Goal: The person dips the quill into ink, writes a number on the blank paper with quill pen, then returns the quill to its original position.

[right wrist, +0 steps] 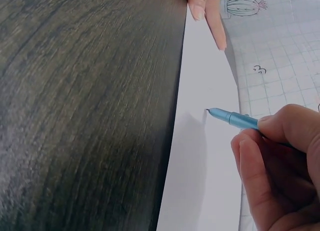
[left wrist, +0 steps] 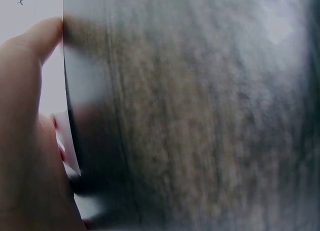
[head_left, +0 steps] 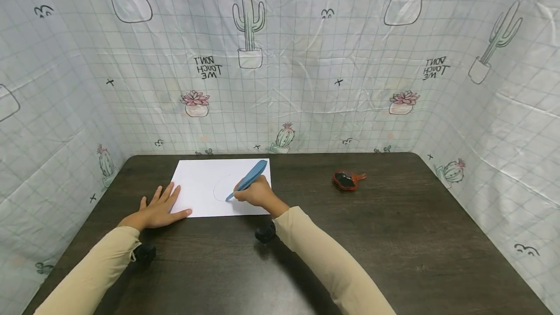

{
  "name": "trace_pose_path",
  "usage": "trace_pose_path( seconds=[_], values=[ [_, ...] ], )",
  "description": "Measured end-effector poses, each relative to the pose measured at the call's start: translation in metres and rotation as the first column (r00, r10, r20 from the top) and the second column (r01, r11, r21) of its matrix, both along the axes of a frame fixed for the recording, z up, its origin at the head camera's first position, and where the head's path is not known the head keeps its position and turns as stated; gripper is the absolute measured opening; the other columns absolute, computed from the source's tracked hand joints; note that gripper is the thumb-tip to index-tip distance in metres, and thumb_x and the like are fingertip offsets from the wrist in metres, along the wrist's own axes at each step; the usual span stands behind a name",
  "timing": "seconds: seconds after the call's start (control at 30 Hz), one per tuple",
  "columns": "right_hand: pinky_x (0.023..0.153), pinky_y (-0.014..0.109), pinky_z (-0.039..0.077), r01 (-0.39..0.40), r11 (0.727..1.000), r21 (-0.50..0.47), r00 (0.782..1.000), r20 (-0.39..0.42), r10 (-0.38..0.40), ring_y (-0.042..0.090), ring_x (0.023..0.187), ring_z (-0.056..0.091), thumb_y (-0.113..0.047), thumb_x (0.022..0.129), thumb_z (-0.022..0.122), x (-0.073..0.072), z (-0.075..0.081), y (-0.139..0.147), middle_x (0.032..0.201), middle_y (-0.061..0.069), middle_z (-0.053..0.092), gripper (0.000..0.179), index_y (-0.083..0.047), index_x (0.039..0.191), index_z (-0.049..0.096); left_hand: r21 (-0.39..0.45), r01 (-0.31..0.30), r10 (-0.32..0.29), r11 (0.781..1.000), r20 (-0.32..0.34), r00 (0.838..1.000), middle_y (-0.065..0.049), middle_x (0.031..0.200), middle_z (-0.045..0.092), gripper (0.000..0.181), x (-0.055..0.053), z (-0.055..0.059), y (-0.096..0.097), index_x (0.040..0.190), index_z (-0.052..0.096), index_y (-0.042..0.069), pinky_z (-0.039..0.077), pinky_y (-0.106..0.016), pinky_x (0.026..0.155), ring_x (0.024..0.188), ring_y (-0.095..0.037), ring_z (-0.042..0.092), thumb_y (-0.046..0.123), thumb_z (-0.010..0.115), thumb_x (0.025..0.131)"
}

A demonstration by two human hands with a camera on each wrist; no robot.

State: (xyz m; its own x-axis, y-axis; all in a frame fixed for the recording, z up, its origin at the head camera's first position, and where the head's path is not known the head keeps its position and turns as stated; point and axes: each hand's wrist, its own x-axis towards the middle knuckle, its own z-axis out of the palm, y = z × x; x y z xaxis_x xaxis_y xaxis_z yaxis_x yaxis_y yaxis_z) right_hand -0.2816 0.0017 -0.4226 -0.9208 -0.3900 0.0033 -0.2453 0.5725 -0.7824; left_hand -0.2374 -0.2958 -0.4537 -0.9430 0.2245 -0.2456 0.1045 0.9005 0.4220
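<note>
A white sheet of paper (head_left: 197,171) lies on the dark table, and a thin curved line, part of a round outline, shows on it. My right hand (head_left: 258,193) pinches a blue pen (head_left: 253,175), its tip at the lower end of that curve. In the right wrist view the thumb and fingers grip the pen (right wrist: 232,117), whose tip meets the paper (right wrist: 205,76). With fingers spread, my left hand (head_left: 156,210) rests at the left edge of the sheet, the thumb over the lower left corner. The left wrist view shows mainly its thumb (left wrist: 47,36) at the paper's edge.
A small red and black object (head_left: 345,181) lies on the table (head_left: 393,237), right of the paper; its kind is unclear. A patterned cloth (head_left: 297,62) with cactus drawings hangs behind and at both sides. A black device (head_left: 265,232) sits at the right wrist.
</note>
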Motion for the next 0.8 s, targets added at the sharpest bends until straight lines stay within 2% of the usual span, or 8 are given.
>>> trace_pose_path(
  seconds=[0.1, 0.3, 0.53, 0.8],
  values=[
    [0.058, 0.023, 0.044, 0.007, 1.0, 0.015, 1.0, -0.006, -0.007, 0.005, 0.064, 0.061, -0.012, 0.083, 0.07, -0.001, 0.0, 0.001, 0.07, -0.004, 0.071, 0.006, -0.013, 0.081, 0.075, 0.005, 0.002, -0.002, 1.0, 0.002, 1.0, -0.024, 0.158, -0.009, 0.102, 0.001, 0.001, 0.0, 0.154, 0.005, 0.001, -0.015, -0.077, 0.095, 0.139, -0.052, -0.012, 0.065, 0.05, 0.088],
    [0.055, 0.023, 0.041, 0.043, 0.999, 0.008, 0.999, -0.01, -0.043, 0.008, 0.061, 0.054, -0.01, 0.08, 0.069, -0.003, 0.001, 0.004, 0.069, -0.004, 0.07, 0.006, -0.012, 0.079, 0.074, -0.001, -0.001, 0.001, 1.0, 0.01, 1.0, -0.021, 0.159, -0.011, 0.105, -0.004, -0.005, -0.004, 0.154, 0.002, 0.004, -0.018, -0.076, 0.095, 0.14, -0.051, -0.014, 0.072, 0.046, 0.086],
    [0.056, 0.022, 0.043, 0.117, 0.99, -0.077, 0.993, 0.031, -0.115, 0.008, 0.06, 0.057, -0.008, 0.079, 0.068, -0.005, -0.001, 0.008, 0.069, 0.0, 0.071, 0.007, -0.01, 0.079, 0.075, -0.033, -0.008, 0.008, 0.999, -0.005, 1.0, -0.019, 0.159, -0.009, 0.11, -0.01, -0.013, -0.008, 0.154, 0.003, 0.005, -0.016, -0.076, 0.096, 0.141, -0.049, -0.012, 0.077, 0.043, 0.083],
    [0.055, 0.024, 0.043, 0.168, 0.982, -0.081, 0.986, 0.004, -0.168, 0.009, 0.064, 0.063, -0.012, 0.082, 0.071, -0.004, -0.005, 0.009, 0.071, 0.0, 0.071, 0.004, -0.01, 0.083, 0.075, 0.0, 0.01, -0.01, 1.0, -0.007, 1.0, -0.018, 0.16, -0.01, 0.106, -0.007, -0.012, -0.007, 0.155, 0.002, 0.008, -0.016, -0.076, 0.096, 0.141, -0.049, -0.013, 0.075, 0.042, 0.085]
  ],
)
